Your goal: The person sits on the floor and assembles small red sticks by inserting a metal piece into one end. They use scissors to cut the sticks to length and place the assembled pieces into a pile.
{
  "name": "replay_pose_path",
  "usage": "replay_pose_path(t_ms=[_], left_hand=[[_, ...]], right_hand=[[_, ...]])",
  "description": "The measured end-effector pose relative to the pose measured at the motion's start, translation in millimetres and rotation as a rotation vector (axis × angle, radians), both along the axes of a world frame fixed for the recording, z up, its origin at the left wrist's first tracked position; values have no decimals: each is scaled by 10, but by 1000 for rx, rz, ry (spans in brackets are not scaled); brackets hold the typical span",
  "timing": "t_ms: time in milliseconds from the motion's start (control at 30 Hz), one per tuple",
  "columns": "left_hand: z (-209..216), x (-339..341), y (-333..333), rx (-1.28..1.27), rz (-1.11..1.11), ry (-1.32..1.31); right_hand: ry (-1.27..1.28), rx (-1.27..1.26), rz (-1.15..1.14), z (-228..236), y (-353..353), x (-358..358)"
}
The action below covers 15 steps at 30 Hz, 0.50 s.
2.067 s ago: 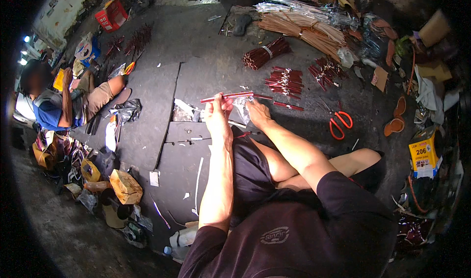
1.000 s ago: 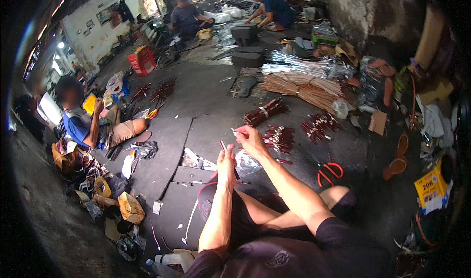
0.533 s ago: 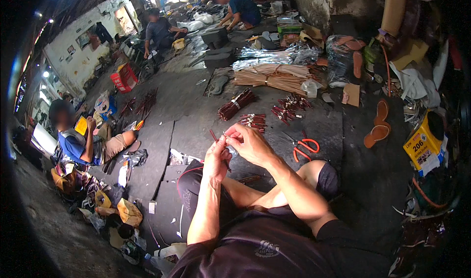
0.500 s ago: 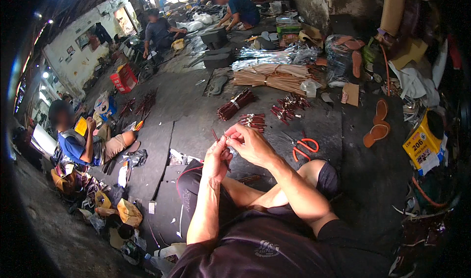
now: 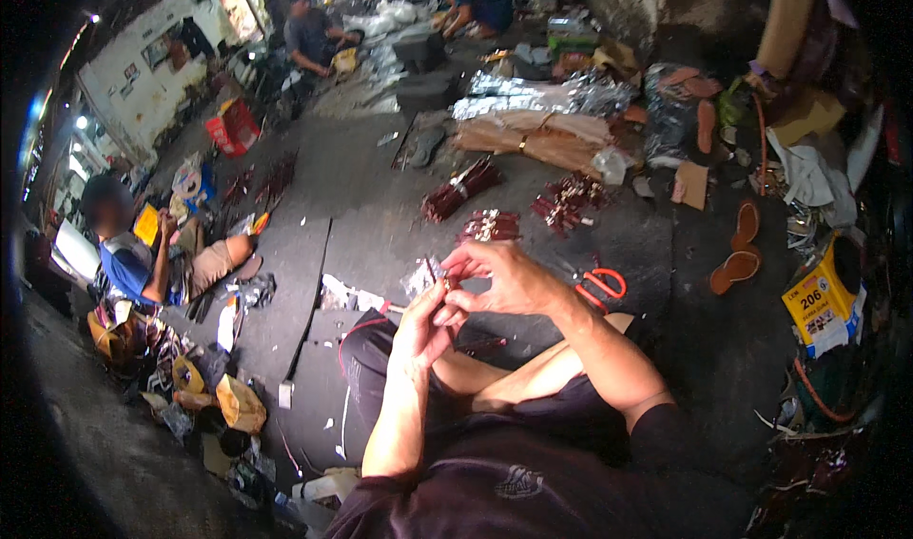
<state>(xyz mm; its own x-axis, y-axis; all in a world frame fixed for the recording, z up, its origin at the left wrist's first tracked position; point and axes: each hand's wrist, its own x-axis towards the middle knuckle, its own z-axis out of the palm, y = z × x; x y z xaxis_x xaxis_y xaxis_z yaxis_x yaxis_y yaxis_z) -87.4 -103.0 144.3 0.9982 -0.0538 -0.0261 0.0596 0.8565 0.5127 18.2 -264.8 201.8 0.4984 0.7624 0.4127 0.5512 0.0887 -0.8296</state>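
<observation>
In front of my lap the two hands meet over a thin dark red strip (image 5: 431, 269). My left hand (image 5: 421, 328) is closed around it, with the strip's end sticking up past the fingers. My right hand (image 5: 499, 280) arches over from the right, its thumb and fingertips pinched at the same spot; the fine detail between them is too small to make out. Just beyond lie dark red strip bundles: a long tied one (image 5: 460, 189), a shorter one (image 5: 490, 225) and a loose heap (image 5: 569, 202). An orange-handled cutting tool (image 5: 605, 284) rests right of my right hand.
Farther off are a stack of tan strips (image 5: 533, 136) and silvery sheets (image 5: 533, 97). Brown sandals (image 5: 736, 265) and a yellow container (image 5: 825, 296) stand at the right. One person (image 5: 133, 244) sits at the left; others work at the back. Scraps and bags (image 5: 240, 404) lie lower left.
Both hands have dropped slightly, staying together on the strip. The right hand's fingers have shifted a little at the strip's end. The whole view has tilted a little.
</observation>
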Motion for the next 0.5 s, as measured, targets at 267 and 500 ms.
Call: replay_pose_path(t_ms=[267, 500], left_hand=[[-303, 173, 128, -124, -1, 117], [-457, 344, 231, -127, -35, 196]], right_hand=[[59, 85, -132, -493, 132, 45], [-33, 31, -174, -568, 152, 217]])
